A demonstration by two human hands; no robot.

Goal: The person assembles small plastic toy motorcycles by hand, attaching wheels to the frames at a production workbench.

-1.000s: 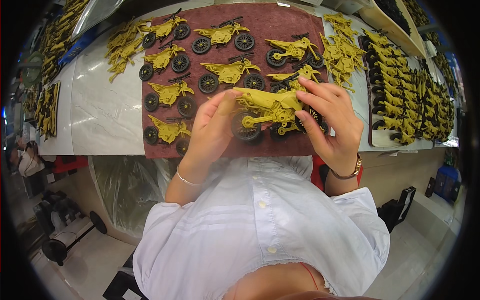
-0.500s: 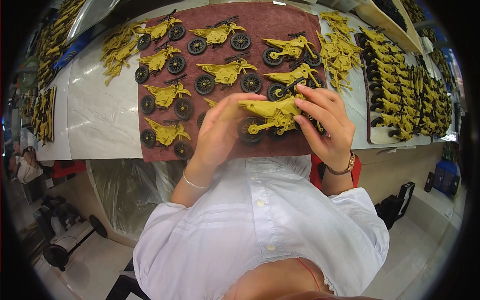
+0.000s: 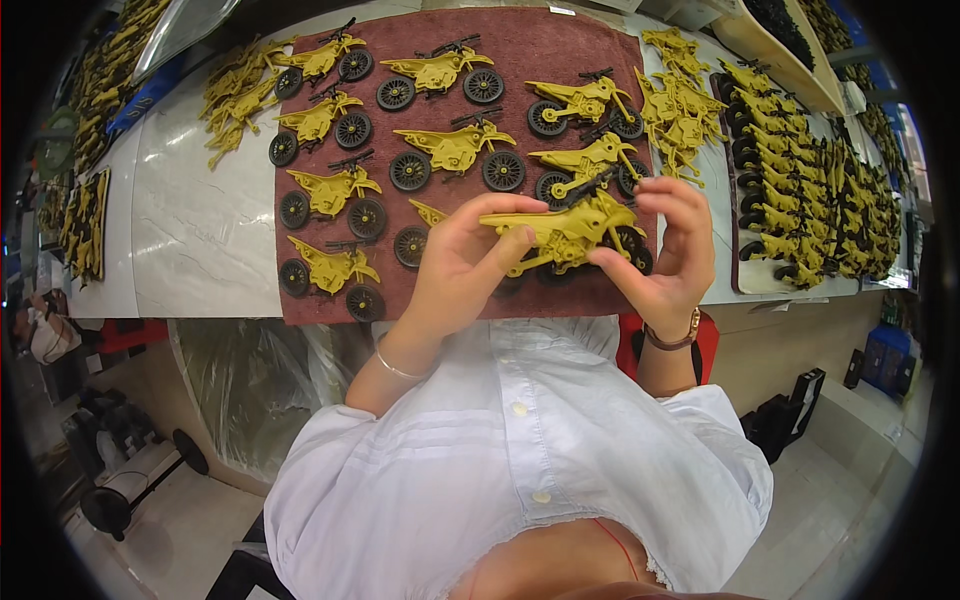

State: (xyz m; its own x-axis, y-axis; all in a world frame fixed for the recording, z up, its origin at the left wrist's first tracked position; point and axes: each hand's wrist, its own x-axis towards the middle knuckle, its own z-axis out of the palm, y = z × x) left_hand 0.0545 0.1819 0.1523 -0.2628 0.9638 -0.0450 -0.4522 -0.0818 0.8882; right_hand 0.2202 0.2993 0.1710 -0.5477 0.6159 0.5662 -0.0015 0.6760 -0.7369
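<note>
A yellow toy motorcycle (image 3: 565,232) with black handlebars is held just above the near edge of the dark red cloth (image 3: 400,290). My left hand (image 3: 462,262) is closed on its rear half, thumb pressed against the side of the body and fingers behind the seat. At the front end, my right hand (image 3: 682,255) curves round it, with the thumb against the lower body and fingertips up by the front fender. Its lower parts overlap another motorcycle behind, so its wheels are hard to make out. Partly behind my left hand lies another toy motorcycle (image 3: 411,246).
Several toy motorcycles (image 3: 335,265) lie in columns on the cloth. Loose yellow parts (image 3: 235,100) are heaped on the table at the left, and more yellow parts (image 3: 680,100) at the right. A tray of packed toy motorcycles (image 3: 800,180) stands far right, below a bin of black pieces (image 3: 780,30).
My left thumb has come round onto the side of the toy motorcycle's body. My right fingers have lifted off the handlebar, and the handlebar now tilts back over the seat.
</note>
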